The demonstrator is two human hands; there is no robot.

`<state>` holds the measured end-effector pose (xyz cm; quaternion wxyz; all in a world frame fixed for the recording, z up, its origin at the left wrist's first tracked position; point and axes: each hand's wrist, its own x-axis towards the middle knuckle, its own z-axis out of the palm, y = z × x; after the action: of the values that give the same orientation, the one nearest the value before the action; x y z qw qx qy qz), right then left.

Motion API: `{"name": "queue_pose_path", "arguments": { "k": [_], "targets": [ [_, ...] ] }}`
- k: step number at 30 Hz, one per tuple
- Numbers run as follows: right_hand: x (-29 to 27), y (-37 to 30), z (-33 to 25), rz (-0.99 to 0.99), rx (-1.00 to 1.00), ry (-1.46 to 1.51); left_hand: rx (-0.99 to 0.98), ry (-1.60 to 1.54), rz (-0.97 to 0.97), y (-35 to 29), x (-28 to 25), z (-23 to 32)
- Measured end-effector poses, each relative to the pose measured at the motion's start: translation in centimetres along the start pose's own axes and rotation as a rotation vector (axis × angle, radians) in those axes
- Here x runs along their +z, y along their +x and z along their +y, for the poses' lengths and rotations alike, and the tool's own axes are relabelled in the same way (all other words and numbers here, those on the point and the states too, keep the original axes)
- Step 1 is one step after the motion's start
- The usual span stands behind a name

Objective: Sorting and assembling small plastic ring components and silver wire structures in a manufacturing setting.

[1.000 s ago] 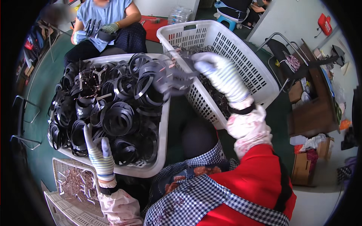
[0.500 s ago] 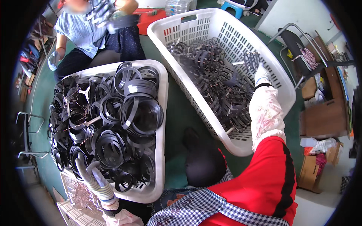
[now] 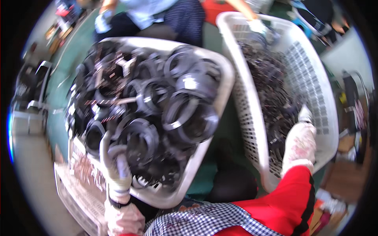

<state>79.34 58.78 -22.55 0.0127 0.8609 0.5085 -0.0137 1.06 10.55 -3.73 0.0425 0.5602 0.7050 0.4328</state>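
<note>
My left hand, in a pale striped glove, is over the near left corner of the left white basket. Its fingers are apart, touching or just above the heaped black rings, and nothing shows in them. My right hand, gloved too, reaches into the right white basket, close to its right wall. Below it lies a pile of dark ring bundles. Motion blur smears the right fingers, so I cannot tell whether they hold anything.
Opposite me sits a person in a blue top, whose gloved hand is at the far end of the right basket with a blurred dark bundle. A pale crate with coppery pieces stands at lower left. Chairs are at the right.
The whole view has swung left, shifting both baskets rightward. The dark bundle by my right hand no longer shows apart from the pile. The other person's hand has come down into the right basket.
</note>
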Motion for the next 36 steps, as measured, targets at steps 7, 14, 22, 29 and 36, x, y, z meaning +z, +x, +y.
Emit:
{"name": "queue_pose_path", "arguments": {
  "k": [7,14,22,29,36],
  "targets": [
    [-7.9,-21.4,-23.7,-0.025,-0.568,1.069,-0.089,-0.077,0.217,-1.5,-3.8,2.4],
    [-23.4,-49.4,-37.1,-0.034,-1.691,0.882,-0.340,-0.482,0.482,-0.5,-4.4,2.2],
    [-21.4,-64.0,-47.9,-0.287,-1.904,0.898,-0.411,-0.810,0.461,-3.0,-7.2,2.5],
    [-24.1,-69.5,-40.5,-0.360,-1.810,0.983,-0.255,-0.409,0.924,-9.8,-21.5,-10.5],
    [-18.7,-68.1,-37.1,-0.366,-1.572,0.854,-1.192,1.090,0.226,-19.1,-31.2,-25.8]
  ]
}}
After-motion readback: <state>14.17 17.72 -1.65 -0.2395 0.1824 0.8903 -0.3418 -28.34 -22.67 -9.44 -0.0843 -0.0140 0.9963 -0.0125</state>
